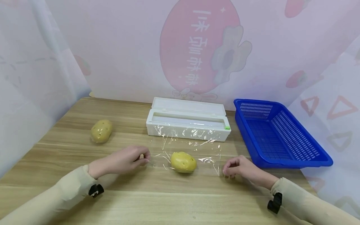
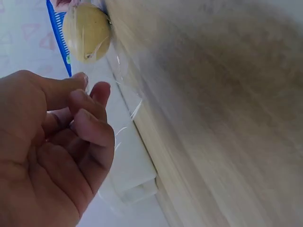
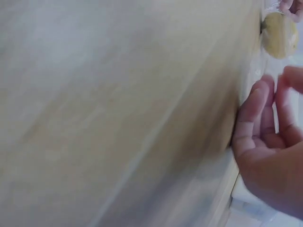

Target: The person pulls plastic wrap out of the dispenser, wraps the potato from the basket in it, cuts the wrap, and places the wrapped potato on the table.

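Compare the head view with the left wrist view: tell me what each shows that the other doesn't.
Only the head view: the far-left potato and both sleeves.
Only the left wrist view: the palm side of the left hand, with the undersides of its curled fingers.
Both: the film, middle potato, box, table and basket, the last just a sliver in the wrist view.

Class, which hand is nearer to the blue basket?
Right. The right hand is beside the blue basket; the left hand is farther, past the potato between both hands.
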Motion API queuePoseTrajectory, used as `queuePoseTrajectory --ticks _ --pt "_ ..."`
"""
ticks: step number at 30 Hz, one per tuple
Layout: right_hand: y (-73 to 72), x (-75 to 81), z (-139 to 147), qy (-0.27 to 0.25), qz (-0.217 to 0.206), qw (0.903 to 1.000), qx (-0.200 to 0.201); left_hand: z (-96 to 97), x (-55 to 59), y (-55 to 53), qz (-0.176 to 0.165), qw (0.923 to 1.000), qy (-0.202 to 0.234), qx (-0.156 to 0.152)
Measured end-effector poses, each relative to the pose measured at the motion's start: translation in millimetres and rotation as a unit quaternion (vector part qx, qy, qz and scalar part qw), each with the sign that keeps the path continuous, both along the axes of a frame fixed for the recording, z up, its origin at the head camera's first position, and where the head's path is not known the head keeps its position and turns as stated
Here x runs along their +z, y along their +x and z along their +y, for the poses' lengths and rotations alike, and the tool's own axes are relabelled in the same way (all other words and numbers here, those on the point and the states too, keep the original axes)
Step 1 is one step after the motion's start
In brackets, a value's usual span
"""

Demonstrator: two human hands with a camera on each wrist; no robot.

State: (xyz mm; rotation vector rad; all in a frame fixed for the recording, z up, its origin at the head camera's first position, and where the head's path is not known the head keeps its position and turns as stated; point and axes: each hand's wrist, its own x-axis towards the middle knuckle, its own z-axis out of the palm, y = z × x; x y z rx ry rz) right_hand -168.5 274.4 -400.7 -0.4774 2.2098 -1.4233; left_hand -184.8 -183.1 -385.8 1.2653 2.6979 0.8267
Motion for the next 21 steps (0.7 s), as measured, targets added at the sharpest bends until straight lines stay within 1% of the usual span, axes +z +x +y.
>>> queuePoseTrajectory --ticks 3,6,8,11,13,14,15,17,19,21 --pt "-1.6 1.7 -3 0.007 -0.022 0.9993 -0.029 4.3 -1.4 -6.5 -0.007 0.9999 -0.010 0.011" --pt "-3.2 2.0 -5 0.008 -0.025 0.9992 -0.031 8.0 -0.3 -11.6 -0.013 0.9997 -0.012 0.017" --pt "-3.8 1.3 -5 0.008 -0.026 0.9992 -0.029 10.4 1.9 -13.7 -0.001 0.9996 -0.006 0.028" --pt "-4.2 0.3 -5 0.005 -0.032 0.9990 -0.030 14.8 7.6 -14.3 0.038 0.9973 0.014 0.061" --pt "-4.3 -0.5 -5 0.005 -0.032 0.9990 -0.030 18.3 13.0 -11.5 0.052 0.9950 0.018 0.084" --pt "-4.0 -0.4 -5 0.003 -0.034 0.9990 -0.031 20.5 15.8 -9.1 0.057 0.9943 0.013 0.089" --pt "-4.1 -0.8 -4 0.003 -0.035 0.9989 -0.031 23.7 18.5 -6.2 0.062 0.9941 0.008 0.089" --pt "-3.7 -0.7 -4 0.004 -0.037 0.9989 -0.029 31.6 21.9 -0.3 0.073 0.9945 -0.015 0.074" --pt "-4.1 -0.7 -3 0.005 -0.037 0.9990 -0.026 41.9 22.7 4.5 0.078 0.9956 -0.033 0.041" --pt "-4.7 -0.9 -2 0.006 -0.036 0.9991 -0.022 53.1 19.7 5.7 0.091 0.9951 -0.039 0.005"
